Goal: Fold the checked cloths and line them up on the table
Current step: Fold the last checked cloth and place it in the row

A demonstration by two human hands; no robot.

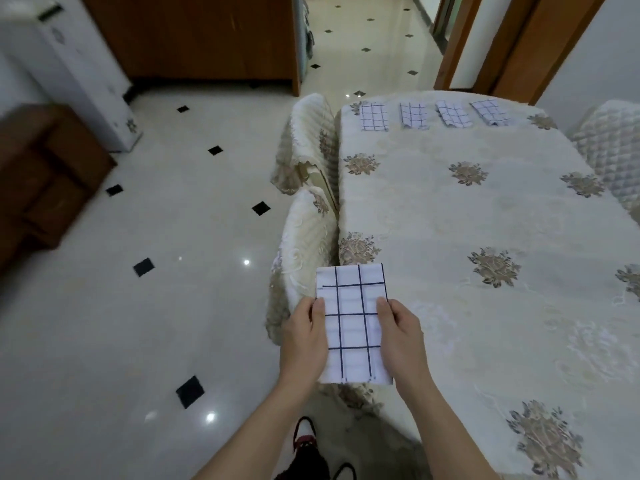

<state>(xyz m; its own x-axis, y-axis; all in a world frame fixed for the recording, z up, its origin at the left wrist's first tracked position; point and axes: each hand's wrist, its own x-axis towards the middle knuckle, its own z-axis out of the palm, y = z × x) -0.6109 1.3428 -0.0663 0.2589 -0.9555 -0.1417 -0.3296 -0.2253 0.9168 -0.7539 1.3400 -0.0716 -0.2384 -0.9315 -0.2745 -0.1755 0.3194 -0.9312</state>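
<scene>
Both hands, left and right, grip a folded checked cloth by its sides; four folded cloths line the tabletop far beyond them.

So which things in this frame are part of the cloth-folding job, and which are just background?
Part of the job:
- folded checked cloth held by left hand and right hand
- four folded cloths in a row at the far end
- table

Just there:
- covered chairs
- white appliance
- wooden cabinet
</scene>
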